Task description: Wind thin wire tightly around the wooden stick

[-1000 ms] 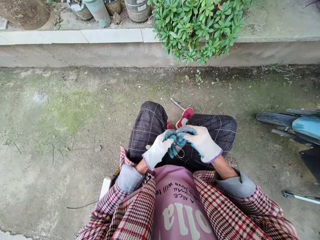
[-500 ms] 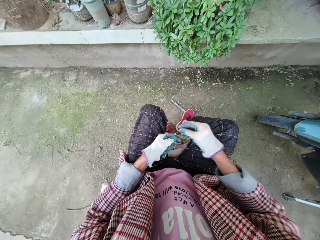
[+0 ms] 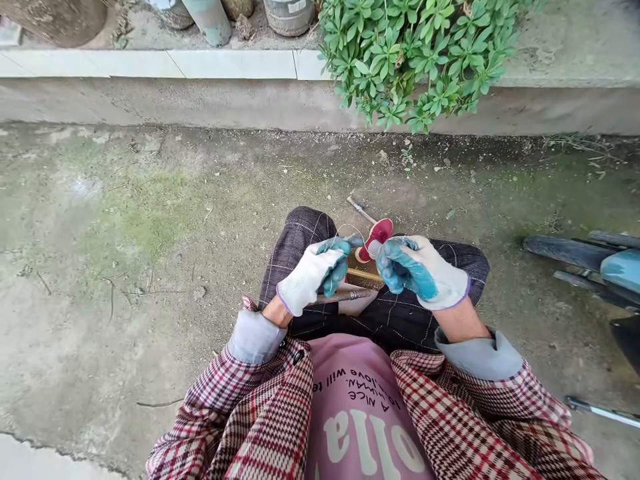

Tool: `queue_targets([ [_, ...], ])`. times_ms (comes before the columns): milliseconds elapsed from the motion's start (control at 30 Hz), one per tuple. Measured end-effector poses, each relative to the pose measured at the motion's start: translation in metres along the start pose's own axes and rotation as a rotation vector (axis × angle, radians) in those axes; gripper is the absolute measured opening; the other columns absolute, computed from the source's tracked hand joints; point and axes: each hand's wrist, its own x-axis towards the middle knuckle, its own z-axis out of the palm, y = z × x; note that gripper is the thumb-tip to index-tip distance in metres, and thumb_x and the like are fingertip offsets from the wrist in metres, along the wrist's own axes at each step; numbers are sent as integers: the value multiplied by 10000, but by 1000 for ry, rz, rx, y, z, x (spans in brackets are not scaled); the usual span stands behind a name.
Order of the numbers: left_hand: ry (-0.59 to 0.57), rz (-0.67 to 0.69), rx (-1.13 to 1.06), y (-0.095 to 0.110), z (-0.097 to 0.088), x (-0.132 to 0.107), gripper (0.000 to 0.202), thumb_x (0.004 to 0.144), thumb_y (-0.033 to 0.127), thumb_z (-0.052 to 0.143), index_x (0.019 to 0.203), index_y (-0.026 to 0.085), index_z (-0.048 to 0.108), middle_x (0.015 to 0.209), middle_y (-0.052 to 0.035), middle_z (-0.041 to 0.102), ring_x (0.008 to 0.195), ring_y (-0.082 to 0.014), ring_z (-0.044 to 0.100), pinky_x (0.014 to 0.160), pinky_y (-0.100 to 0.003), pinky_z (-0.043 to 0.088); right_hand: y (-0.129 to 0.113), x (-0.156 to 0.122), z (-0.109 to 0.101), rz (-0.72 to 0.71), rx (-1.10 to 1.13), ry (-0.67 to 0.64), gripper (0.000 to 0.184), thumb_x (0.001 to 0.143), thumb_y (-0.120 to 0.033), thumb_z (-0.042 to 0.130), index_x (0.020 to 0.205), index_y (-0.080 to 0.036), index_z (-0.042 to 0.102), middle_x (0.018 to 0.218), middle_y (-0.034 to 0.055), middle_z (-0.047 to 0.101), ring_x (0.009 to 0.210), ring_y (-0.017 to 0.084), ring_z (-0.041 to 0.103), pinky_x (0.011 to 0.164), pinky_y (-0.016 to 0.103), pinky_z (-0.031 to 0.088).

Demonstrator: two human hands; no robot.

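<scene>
I sit with both hands in white gloves with teal palms, raised over my lap. My left hand [image 3: 313, 273] is closed round a slim metal tool [image 3: 350, 293] that points right, and a loop of thin wire [image 3: 345, 231] arcs above its fingertips. My right hand [image 3: 423, 273] is curled into a fist, palm towards me, a little apart from the left, and the wire seems to run to its fingers. A yellowish wooden piece [image 3: 365, 274] lies on my checked trousers [image 3: 300, 243] between the hands.
My red shoe [image 3: 377, 233] and a small metal rod [image 3: 359, 209] are on the mossy concrete ground ahead. A concrete kerb [image 3: 200, 100] with a green plant [image 3: 415, 60] and pots runs along the far side. A scooter's part [image 3: 595, 257] stands at right.
Both hands have risen from my lap and drawn apart. The right hand turned its palm towards me, and the wire loop now shows above the left fingers instead of below.
</scene>
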Motion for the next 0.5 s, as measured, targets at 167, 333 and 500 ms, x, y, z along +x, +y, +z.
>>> queue_targets([
  [167, -63, 20, 18, -5, 6, -1, 423, 825, 581, 799, 862, 209, 600, 493, 95, 506, 337, -59, 368, 351, -202, 256, 15, 11, 10, 1, -48, -7, 524, 725, -668, 952, 709, -191, 734, 616, 13, 699, 449, 133, 576, 390, 251, 484],
  [333, -62, 63, -76, -6, -1, 3, 422, 797, 570, 819, 888, 212, 614, 479, 111, 467, 326, -72, 337, 326, -211, 275, 21, 7, 9, -51, -141, -31, 521, 745, -679, 947, 703, -201, 745, 658, 24, 728, 531, 146, 638, 512, 267, 559],
  [500, 226, 149, -86, 17, -29, 1, 369, 737, 487, 843, 818, 241, 580, 504, 128, 403, 379, -66, 297, 333, -201, 247, -4, -4, -34, -72, 15, 242, 507, 695, -650, 981, 755, -206, 743, 667, 31, 727, 478, 149, 611, 411, 270, 483],
])
